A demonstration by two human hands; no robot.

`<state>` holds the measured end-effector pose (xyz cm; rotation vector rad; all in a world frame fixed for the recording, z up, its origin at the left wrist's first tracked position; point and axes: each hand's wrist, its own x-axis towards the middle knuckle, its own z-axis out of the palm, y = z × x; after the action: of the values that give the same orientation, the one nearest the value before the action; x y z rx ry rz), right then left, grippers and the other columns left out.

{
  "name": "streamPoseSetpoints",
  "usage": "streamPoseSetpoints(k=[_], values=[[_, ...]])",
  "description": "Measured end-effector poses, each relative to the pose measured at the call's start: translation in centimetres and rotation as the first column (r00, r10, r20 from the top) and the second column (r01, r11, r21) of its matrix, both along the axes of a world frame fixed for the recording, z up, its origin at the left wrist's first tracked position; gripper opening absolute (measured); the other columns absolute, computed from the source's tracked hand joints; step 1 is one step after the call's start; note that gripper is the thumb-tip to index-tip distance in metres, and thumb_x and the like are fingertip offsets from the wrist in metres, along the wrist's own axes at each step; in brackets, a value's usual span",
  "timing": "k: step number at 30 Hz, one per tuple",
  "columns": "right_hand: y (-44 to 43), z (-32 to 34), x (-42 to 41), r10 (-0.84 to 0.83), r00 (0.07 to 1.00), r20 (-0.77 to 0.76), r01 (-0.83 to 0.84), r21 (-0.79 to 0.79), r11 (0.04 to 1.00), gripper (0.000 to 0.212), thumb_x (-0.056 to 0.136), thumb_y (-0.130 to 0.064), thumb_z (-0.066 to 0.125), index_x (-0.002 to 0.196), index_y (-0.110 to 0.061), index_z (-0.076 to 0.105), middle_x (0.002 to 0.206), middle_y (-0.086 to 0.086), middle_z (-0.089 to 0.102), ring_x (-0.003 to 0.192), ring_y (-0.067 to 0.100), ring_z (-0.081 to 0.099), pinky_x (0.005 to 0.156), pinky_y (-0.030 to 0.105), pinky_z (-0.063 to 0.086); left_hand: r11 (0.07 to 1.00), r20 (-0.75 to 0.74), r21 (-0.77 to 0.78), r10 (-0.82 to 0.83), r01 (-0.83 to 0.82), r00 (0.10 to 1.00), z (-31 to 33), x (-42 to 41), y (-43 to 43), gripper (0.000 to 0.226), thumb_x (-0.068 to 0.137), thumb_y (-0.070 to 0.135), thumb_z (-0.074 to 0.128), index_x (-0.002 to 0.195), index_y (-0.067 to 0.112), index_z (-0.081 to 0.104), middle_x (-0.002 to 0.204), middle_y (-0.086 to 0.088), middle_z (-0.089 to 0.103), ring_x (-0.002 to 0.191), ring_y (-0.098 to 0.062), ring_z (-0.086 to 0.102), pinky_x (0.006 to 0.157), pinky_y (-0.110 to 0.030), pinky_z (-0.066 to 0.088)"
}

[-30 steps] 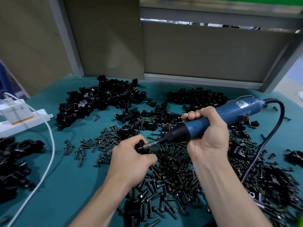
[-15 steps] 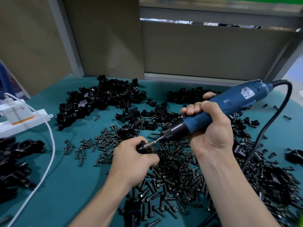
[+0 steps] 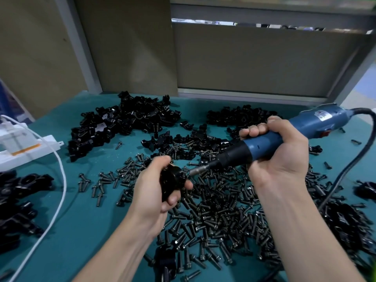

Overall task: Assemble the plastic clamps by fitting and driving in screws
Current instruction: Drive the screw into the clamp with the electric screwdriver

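My left hand (image 3: 154,188) grips a black plastic clamp (image 3: 172,180) above the screw pile. My right hand (image 3: 278,157) is wrapped around a blue electric screwdriver (image 3: 270,139), held slanting down to the left. Its metal bit (image 3: 198,170) touches the right side of the clamp. A broad pile of dark screws (image 3: 219,210) covers the teal table (image 3: 81,220) under both hands. Loose black clamp halves (image 3: 126,123) lie heaped at the back left, with another heap of clamp halves (image 3: 240,117) at the back centre.
A white power strip (image 3: 26,147) with a white cable (image 3: 59,180) sits at the left. More black clamps (image 3: 16,200) lie at the left edge, and black clamp parts (image 3: 345,222) at the right. The screwdriver's black cord (image 3: 350,165) loops down the right. Beige panels close the back.
The clamp has turned in my left hand and shows more between the fingers. The screwdriver's rear rose and swung right, while its bit stays at the clamp.
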<state>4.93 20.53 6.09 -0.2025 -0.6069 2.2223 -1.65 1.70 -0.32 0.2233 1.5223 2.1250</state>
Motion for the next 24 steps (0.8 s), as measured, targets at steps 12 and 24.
streamPoseSetpoints(k=[12, 24], values=[[-0.25, 0.81, 0.24, -0.004, 1.0, 0.029, 0.002, 0.076, 0.997, 0.018, 0.085, 0.008, 0.052, 0.085, -0.011, 0.052, 0.062, 0.005, 0.047, 0.053, 0.02, 0.048, 0.061, 0.034, 0.052, 0.961, -0.343, -0.252, 0.017, -0.109, 0.939, -0.24, 0.19, 0.42, 0.029, 0.079, 0.032, 0.056, 0.065, 0.007, 0.06, 0.062, -0.015, 0.071, 0.042, -0.012, 0.049, 0.042, -0.027, 0.033], [-0.88, 0.32, -0.27, 0.003, 0.998, 0.066, -0.02, 0.267, 0.964, 0.021, 0.075, 0.007, 0.058, 0.08, -0.012, 0.052, 0.062, 0.008, 0.045, 0.054, 0.023, 0.049, 0.06, 0.037, 0.052, 0.915, -0.474, -0.356, -0.002, -0.189, 0.881, -0.53, 0.66, 0.63, 0.042, 0.069, 0.049, 0.053, 0.063, 0.008, 0.058, 0.056, -0.018, 0.051, 0.049, -0.018, 0.037, 0.05, -0.036, 0.03]])
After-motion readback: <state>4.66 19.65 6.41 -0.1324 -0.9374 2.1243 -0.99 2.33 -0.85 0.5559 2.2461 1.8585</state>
